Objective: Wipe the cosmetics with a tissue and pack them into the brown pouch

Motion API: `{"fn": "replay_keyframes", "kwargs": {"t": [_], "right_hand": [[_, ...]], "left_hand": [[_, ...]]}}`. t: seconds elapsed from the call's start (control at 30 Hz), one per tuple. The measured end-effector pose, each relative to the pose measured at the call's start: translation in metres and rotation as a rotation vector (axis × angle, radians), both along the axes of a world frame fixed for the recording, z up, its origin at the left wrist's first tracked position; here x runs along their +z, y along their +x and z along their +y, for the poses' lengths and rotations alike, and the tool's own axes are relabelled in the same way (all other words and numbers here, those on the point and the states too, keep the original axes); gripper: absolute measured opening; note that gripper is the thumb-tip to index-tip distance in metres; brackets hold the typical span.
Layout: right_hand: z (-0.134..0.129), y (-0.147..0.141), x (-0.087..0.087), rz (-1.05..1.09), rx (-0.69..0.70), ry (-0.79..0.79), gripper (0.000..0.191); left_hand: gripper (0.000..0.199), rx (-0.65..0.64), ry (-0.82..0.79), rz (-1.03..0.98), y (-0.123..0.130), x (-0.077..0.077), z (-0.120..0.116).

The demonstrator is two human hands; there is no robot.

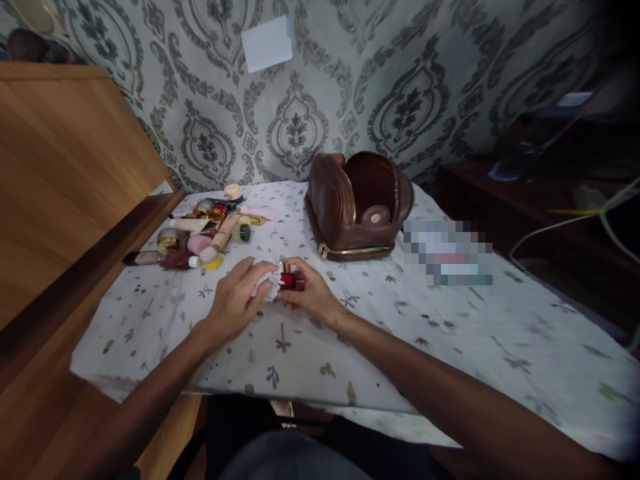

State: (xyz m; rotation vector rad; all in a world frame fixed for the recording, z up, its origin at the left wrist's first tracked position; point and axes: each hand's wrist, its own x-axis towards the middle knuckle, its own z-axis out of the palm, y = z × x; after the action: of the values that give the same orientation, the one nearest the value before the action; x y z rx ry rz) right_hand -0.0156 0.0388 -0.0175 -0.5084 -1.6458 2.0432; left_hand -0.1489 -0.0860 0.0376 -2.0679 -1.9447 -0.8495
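1. Position. We hold a small, glossy red container with a gold-toned part at the centre of the frame, just above or on the worktop, which is covered by a white cloth with a leaf print; contact with the cloth cannot be confirmed.

2. Grip. The fingers of our right hand close around the red container from its right side. The fingers of our left hand pinch a crumpled white tissue against its left side.

3. Technique. We judge the step in hand to be a wipe. For a good result, we should steady the container with the right fingers, press the tissue lightly and turn the container in small increments, so that the covered side is also reached. A smooth surface may slip; we recommend working low over the cloth. A fresh fold of tissue would limit smearing.

4. Clearance. The mixed group of cosmetic tubes and jars lies at centre left of the frame, and the open brown leather-look bag stands right of upper centre. Both are apart from our 2 hands, so elbow movement should be small.
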Motion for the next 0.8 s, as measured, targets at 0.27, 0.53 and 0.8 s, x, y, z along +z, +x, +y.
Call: {"fn": "replay_keyframes", "kwargs": {"t": [0.27,0.53,0.8], "right_hand": [[-0.001,0.002,0.002,-0.097,-0.197,0.381,0.040],[-0.006,0.006,0.011,-0.340,-0.216,0.737,0.039],[0.001,0.005,0.006,-0.357,-0.193,0.720,0.038]], "left_hand": [[0.027,-0.031,-0.015,0.151,0.008,-0.004,-0.010],[0.026,0.055,-0.063,0.014,-0.001,-0.010,-0.008],[0.029,0.029,-0.078,0.009,-0.005,-0.013,-0.007]]}}
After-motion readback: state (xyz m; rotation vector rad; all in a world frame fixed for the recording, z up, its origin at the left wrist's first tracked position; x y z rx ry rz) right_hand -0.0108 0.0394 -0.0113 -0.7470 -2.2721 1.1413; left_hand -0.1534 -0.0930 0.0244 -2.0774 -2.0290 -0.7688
